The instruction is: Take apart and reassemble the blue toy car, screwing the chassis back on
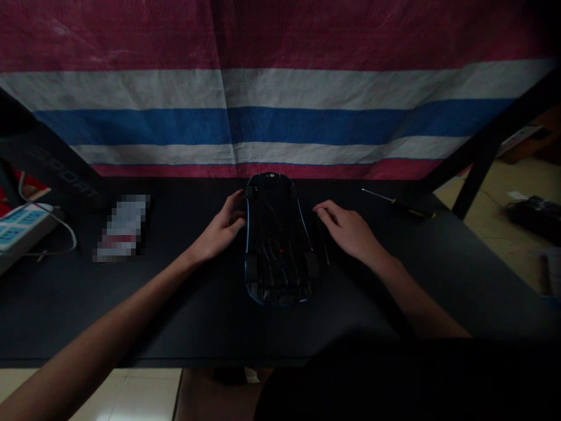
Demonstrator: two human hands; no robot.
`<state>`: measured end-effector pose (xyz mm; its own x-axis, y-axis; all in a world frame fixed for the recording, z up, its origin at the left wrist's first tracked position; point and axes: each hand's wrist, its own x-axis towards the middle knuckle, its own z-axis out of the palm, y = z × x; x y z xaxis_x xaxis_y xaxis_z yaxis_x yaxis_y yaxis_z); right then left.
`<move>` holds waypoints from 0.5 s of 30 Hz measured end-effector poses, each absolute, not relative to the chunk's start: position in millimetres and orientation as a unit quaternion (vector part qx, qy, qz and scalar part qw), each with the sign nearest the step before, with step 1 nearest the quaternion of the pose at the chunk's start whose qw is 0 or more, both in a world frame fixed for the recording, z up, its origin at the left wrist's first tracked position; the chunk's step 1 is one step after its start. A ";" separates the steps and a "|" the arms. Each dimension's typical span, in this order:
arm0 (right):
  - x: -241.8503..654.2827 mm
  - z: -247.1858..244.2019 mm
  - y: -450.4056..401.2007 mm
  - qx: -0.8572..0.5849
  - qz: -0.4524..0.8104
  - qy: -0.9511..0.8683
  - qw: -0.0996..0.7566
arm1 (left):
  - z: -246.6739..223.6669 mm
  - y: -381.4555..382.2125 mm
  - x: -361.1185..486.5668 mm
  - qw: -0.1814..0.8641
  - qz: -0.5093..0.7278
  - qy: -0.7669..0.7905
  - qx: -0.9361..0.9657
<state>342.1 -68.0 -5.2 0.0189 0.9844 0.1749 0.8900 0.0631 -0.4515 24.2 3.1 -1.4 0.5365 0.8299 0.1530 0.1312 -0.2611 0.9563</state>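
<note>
Toy car (280,234) upside down on dark surface (175,316), wheels up. Left hand (222,227) at car's left side, fingers loosely curled, open; can't tell whether touching. Right hand (344,227) open, just right of car, apart from it. Thin rod (326,254) between car and right forearm. Screwdriver (401,207) farther right of car. Blurred phone-like item (124,228) well left.

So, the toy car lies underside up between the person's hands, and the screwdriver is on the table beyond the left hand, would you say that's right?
Not quite: the head view shows the screwdriver on the table beyond the right hand. The rest stands.
</note>
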 end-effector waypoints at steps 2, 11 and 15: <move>341.7 -5.4 -69.1 -0.673 0.107 -0.695 0.229 | -1.5 3.4 25.0 0.505 0.352 0.355 0.703; 337.7 -6.6 -72.0 -0.664 0.097 -0.710 0.215 | 5.8 -1.6 29.7 0.568 0.382 0.371 0.627; 335.5 -2.2 -73.5 -0.664 0.099 -0.711 0.208 | 8.6 -2.6 29.2 0.576 0.378 0.373 0.622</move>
<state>335.5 -73.5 -2.2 -0.0316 0.9859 0.1645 0.9038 0.0985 -0.4165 29.2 -2.6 8.6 0.4367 0.8987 0.0404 0.0293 -0.0591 0.9978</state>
